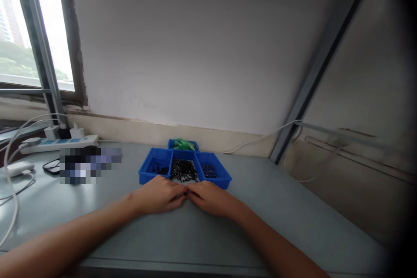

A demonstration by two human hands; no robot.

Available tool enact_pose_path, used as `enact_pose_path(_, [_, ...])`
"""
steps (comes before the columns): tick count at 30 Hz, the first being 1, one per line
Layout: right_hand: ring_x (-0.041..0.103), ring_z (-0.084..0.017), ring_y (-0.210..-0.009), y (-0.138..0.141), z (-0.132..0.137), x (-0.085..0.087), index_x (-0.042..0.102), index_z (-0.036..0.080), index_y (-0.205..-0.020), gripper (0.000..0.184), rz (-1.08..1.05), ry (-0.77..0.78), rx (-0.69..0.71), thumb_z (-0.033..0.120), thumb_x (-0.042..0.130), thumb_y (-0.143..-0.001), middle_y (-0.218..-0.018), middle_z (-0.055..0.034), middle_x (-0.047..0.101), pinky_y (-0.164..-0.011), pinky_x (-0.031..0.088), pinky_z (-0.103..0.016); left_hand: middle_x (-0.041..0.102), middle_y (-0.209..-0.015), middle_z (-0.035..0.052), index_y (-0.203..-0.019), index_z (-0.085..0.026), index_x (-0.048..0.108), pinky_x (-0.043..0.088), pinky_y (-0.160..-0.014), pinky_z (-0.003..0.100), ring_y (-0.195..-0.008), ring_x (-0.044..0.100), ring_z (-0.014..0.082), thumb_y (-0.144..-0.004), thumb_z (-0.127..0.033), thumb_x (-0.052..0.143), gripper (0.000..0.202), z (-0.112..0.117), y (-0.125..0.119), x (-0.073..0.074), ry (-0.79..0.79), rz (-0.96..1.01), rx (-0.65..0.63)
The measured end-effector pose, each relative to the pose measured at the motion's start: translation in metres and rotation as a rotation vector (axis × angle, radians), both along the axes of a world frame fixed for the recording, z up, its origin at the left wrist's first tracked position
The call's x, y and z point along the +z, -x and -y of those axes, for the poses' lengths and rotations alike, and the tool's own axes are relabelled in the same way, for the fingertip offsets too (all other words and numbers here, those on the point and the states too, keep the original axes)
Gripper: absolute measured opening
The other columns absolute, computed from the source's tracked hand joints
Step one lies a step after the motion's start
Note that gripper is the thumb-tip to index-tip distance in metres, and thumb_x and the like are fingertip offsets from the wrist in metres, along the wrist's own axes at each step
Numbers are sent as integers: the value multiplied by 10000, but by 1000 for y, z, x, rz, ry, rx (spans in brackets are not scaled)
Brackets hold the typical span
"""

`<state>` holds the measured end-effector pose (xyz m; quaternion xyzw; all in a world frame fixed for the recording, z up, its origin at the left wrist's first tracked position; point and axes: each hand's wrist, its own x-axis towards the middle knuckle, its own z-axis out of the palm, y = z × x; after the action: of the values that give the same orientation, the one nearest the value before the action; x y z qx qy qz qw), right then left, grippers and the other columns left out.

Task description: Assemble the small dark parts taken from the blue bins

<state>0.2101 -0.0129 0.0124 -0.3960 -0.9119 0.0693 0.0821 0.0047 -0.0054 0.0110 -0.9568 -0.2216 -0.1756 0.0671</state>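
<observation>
My left hand (162, 194) and my right hand (210, 197) meet just in front of the blue bins, their fingers closed and the tips touching. A tiny dark piece shows between the fingertips, too small to name. Behind the hands, the middle bin (183, 153) holds many black screws (184, 168). In the left blue bin (146, 173) lie some dark small parts (160, 169). Small metallic parts, perhaps nuts (208, 170), lie in the right blue bin (223, 175).
Behind stands another blue bin (170, 144) with a green plastic bag (184, 144). At the left are a white power strip (61, 143) with plugs, cables (14, 213), a white device (19, 168) and black-rimmed glasses (51, 167). A slanted metal post (295, 113) meets the table (260, 195) at the right.
</observation>
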Motion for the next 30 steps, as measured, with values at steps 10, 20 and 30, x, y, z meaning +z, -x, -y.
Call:
enact_pose_path(10, [572,-152,-689,0,0,2,606,172,-796,214,-21,-26,-5,273,446,-895,-751,-31,646,-591,338,-229,641,-659,16,-826,-181,561,435,-544,237,-595,620,181,-839,-234,465,111,-1,-1,-1,18,-96,146])
enact_pose_path(20, [552,-129,-634,3,7,10,610,185,-844,136,-157,119,27,223,479,-844,-708,2,633,-579,356,-214,644,-670,11,-824,-189,574,440,-549,232,-603,628,175,-824,-229,464,116,-3,-1,-5,6,-89,119])
enact_pose_path(30, [543,-124,-621,2,7,8,607,183,-845,122,-190,132,50,210,489,-829,-689,9,618,-565,353,-208,657,-691,21,-828,-180,590,435,-552,236,-607,624,177,-846,-244,479,129,-2,0,-3,26,-99,107])
